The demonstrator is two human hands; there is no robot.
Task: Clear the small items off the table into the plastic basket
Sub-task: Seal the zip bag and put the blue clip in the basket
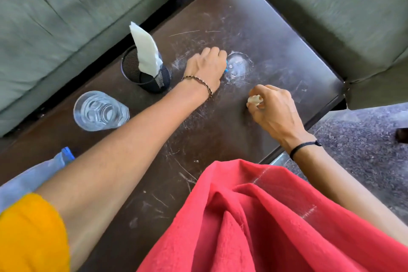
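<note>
My left hand point(205, 70) is curled over a small blue item point(226, 68) on the dark scratched table point(276, 42), with only a sliver of blue showing at its fingers. My right hand point(273, 108) pinches a small pale crumpled piece point(254, 100) just above the tabletop near the right edge. At the lower left a blue-tinted plastic thing point(33, 174) pokes out behind my left arm; whether it is the basket I cannot tell.
A black mesh cup point(146, 74) holding white napkins point(145, 51) stands at the table's left. A clear glass point(99, 111) sits nearer me. Green sofa cushions point(331, 6) border the table at the back and right. Red cloth point(265, 223) drapes over my lap.
</note>
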